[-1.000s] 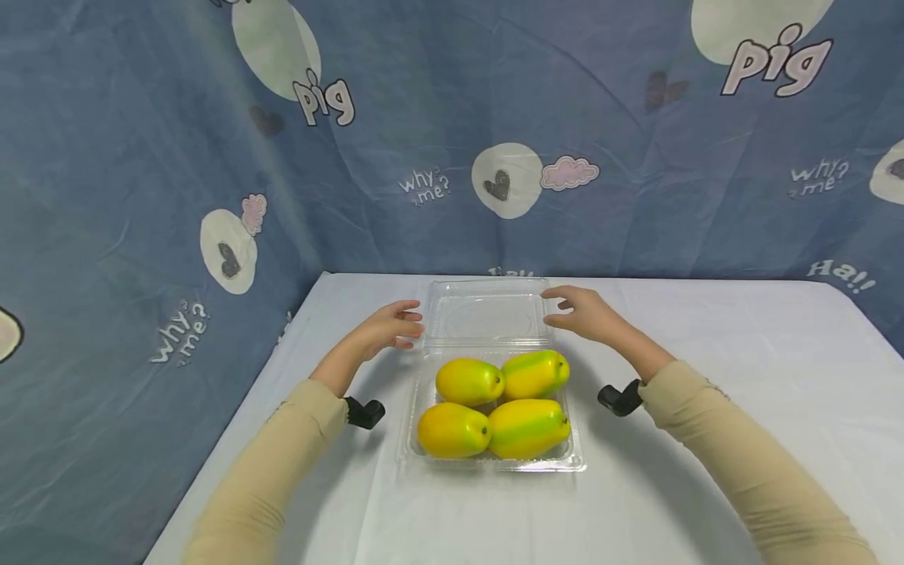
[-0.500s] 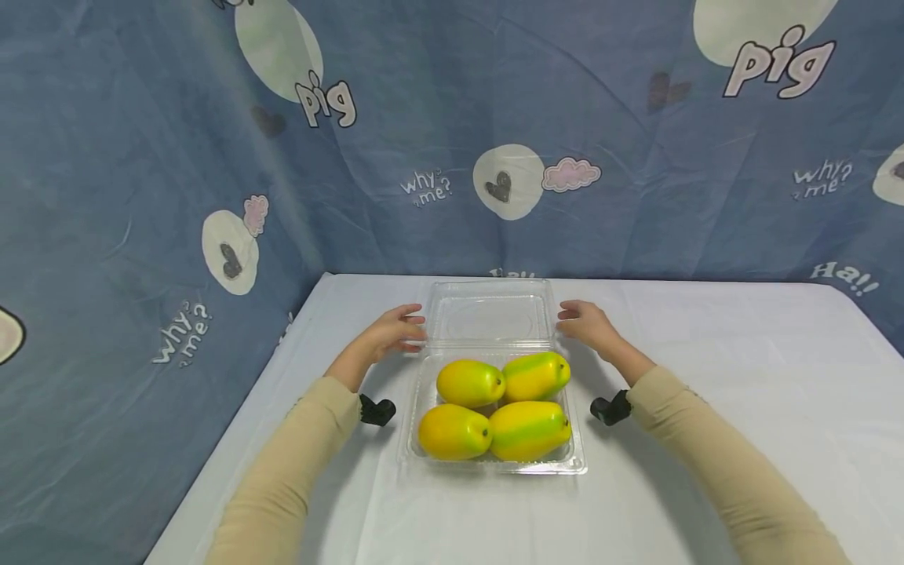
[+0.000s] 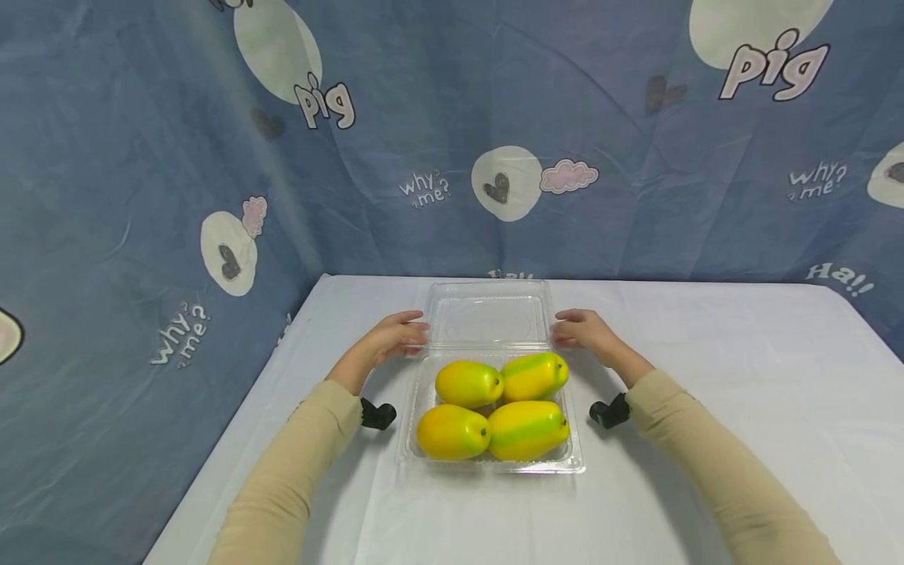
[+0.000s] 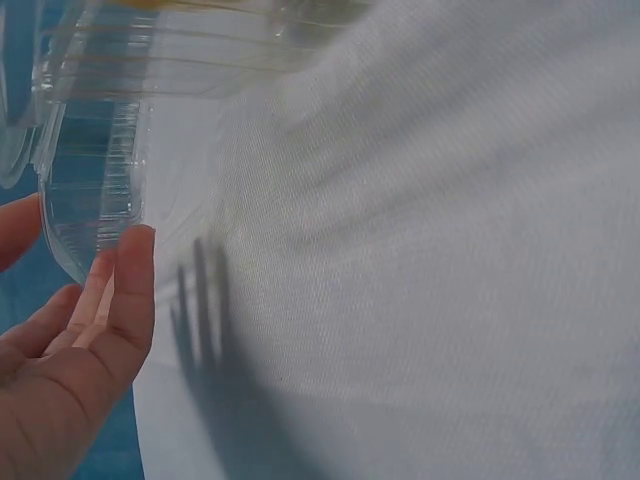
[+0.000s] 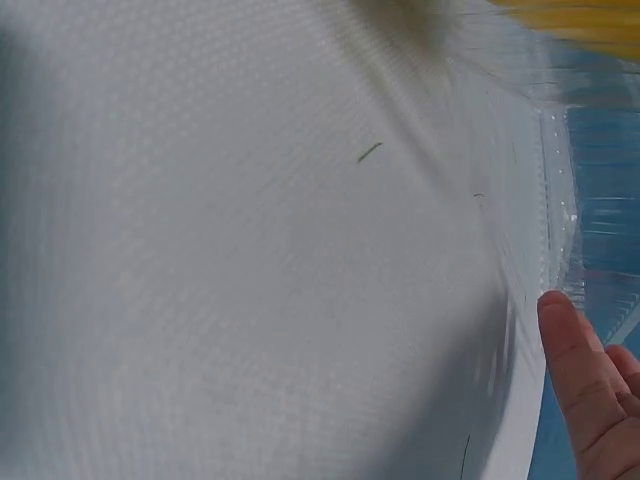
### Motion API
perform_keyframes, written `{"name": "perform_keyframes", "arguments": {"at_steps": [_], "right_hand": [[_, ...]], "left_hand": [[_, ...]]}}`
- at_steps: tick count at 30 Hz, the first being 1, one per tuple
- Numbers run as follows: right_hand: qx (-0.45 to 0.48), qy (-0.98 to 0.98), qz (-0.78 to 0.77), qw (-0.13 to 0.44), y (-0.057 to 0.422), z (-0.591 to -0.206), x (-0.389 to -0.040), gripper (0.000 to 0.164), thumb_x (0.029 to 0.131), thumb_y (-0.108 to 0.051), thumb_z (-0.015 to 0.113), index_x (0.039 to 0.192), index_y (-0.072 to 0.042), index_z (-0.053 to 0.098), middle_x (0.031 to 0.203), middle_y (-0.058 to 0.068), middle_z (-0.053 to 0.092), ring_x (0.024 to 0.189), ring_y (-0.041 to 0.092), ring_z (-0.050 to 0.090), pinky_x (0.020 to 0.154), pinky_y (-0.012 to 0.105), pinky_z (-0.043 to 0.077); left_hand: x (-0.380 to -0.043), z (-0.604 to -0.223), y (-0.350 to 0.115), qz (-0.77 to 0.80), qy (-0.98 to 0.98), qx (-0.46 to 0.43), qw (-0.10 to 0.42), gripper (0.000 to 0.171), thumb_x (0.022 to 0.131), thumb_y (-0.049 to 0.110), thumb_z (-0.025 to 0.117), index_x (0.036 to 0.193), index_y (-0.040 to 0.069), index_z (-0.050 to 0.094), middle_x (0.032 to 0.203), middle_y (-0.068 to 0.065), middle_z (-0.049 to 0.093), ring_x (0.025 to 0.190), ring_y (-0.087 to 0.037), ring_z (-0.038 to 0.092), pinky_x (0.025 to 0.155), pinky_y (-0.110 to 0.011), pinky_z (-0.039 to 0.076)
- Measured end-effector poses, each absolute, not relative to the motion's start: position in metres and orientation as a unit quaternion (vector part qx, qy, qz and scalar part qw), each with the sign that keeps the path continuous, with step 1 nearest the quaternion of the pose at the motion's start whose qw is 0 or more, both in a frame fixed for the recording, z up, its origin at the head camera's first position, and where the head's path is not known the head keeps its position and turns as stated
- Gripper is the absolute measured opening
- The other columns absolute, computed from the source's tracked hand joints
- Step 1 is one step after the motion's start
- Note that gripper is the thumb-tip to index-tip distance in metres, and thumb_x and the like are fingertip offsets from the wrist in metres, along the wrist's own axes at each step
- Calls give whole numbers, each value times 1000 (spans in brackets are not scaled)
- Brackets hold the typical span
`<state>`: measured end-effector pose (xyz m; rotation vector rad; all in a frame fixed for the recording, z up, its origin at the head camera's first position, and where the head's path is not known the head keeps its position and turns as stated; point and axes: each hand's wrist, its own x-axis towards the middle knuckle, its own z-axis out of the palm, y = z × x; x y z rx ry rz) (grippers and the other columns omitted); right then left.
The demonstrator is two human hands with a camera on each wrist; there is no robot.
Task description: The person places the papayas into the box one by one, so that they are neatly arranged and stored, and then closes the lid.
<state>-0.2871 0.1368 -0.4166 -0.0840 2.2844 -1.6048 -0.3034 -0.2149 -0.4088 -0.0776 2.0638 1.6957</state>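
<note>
A clear plastic clamshell box lies unfolded on the white table, its lid (image 3: pixel 489 314) laid back on the far side. In the near tray (image 3: pixel 576 461) rest several yellow-green fruits (image 3: pixel 528 430) that look like mangoes or papayas. My left hand (image 3: pixel 391 337) is at the lid's left edge, fingers extended. In the left wrist view, the left fingertips (image 4: pixel 137 245) overlap the lid's rim, thumb to the other side. Opposite, my right hand (image 3: pixel 586 333) has its fingers at the lid's right edge. The right wrist view shows a fingertip (image 5: pixel 553 305) right at that rim.
A white cloth (image 3: pixel 713 377) covers the table. Behind it and on the left hangs a blue printed curtain (image 3: pixel 395 102). Black wrist mounts (image 3: pixel 378 415) jut inward from both sleeves, beside the tray.
The right hand has dropped from above the lid's far right corner to its right side. The left hand has shifted slightly nearer and right, to the lid's edge. Box and fruits stay put.
</note>
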Motion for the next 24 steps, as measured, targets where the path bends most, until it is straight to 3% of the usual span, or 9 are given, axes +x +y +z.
{"name": "perform_keyframes", "arguments": {"at_steps": [4, 9, 17, 24], "right_hand": [[-30, 803, -570, 169, 136, -416, -286, 50, 92, -14, 49, 132, 12, 36, 120, 29, 51, 87, 14, 63, 89, 33, 47], [-49, 790, -592, 155, 140, -425, -293, 52, 88, -19, 57, 128, 11, 42, 113, 25, 57, 89, 21, 63, 85, 35, 49], [-9, 793, -600, 107, 130, -408, -284, 50, 90, -10, 51, 133, 10, 37, 127, 28, 48, 97, 23, 60, 86, 33, 49], [2, 815, -577, 49, 128, -396, -276, 44, 89, -7, 53, 130, 9, 43, 117, 24, 50, 91, 19, 56, 76, 26, 52]], "left_hand": [[-303, -408, -214, 616, 752, -31, 233, 67, 86, -2, 51, 145, 2, 19, 144, -20, 32, 97, -20, 57, 86, -33, 47], [-301, -404, -211, 610, 758, -30, 229, 66, 87, -4, 51, 145, 1, 18, 146, -19, 30, 121, -33, 44, 97, -41, 40], [-297, -397, -209, 610, 772, 5, 177, 67, 86, -5, 53, 144, 0, 20, 144, -19, 32, 120, -35, 45, 96, -40, 42], [-292, -388, -210, 610, 778, 33, 147, 64, 88, 0, 54, 143, 0, 22, 142, -19, 34, 121, -36, 44, 96, -42, 41]]}}
